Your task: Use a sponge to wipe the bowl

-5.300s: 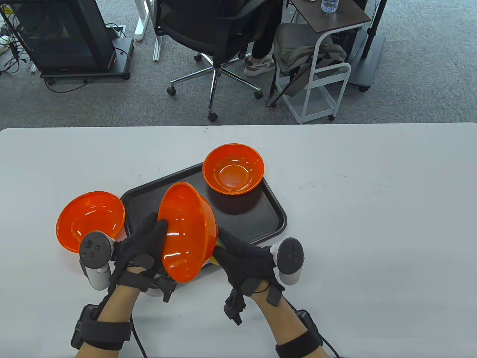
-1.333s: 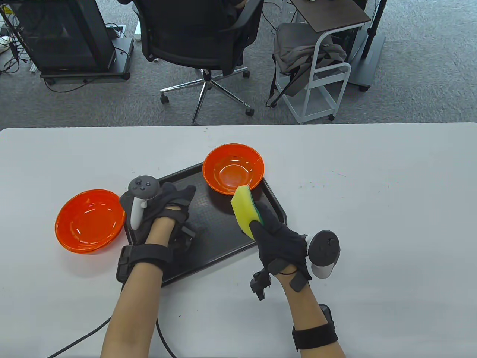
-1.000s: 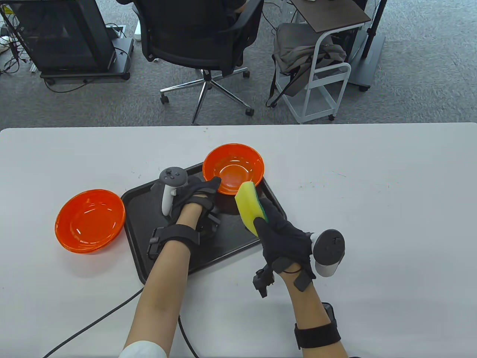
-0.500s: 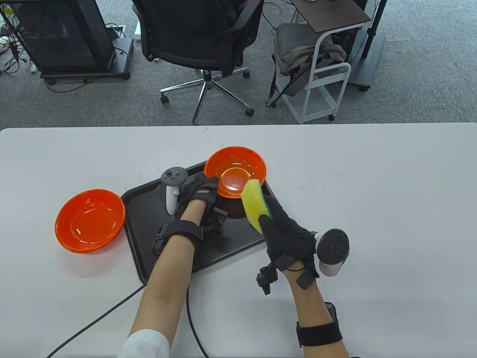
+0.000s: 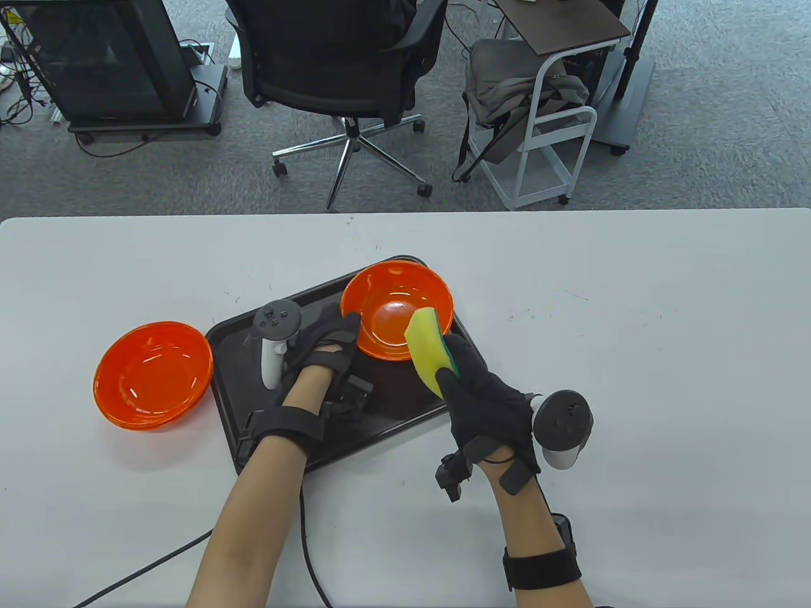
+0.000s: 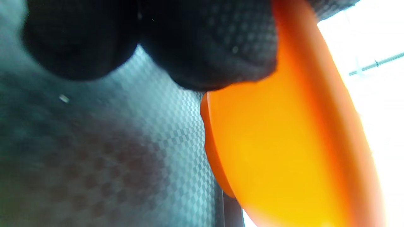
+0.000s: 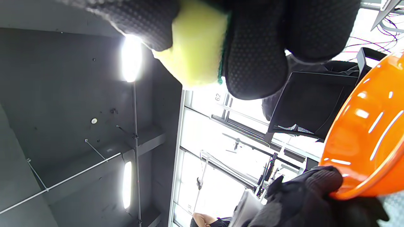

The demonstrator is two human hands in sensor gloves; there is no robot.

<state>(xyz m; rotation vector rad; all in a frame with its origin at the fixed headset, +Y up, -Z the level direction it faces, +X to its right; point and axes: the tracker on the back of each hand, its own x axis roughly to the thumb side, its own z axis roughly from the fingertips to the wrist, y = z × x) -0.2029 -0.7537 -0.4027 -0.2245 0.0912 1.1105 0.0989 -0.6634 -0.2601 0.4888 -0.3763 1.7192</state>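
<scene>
On your white table (image 5: 633, 380) sit a black tray (image 5: 393, 418) and stacked orange bowls (image 5: 153, 375) left of it; beyond stand an office chair (image 5: 342, 57) and a white cart (image 5: 545, 126).

A white table (image 5: 633, 380) carries everything here. Directly on it lies a black tray (image 5: 393, 405), set at an angle, its far corner turned away from the near edge of the table. To the left of the tray, just beside its left rim, an orange bowl (image 5: 153, 375) sits on the table top, open side up; it looks like more than one bowl nested together, though that is hard to tell. A black cable (image 5: 152, 560) trails across the table nearer than the tray, running down to the near edge. Right of the tray the white surface shows a few small dark marks (image 5: 573, 296).
</scene>
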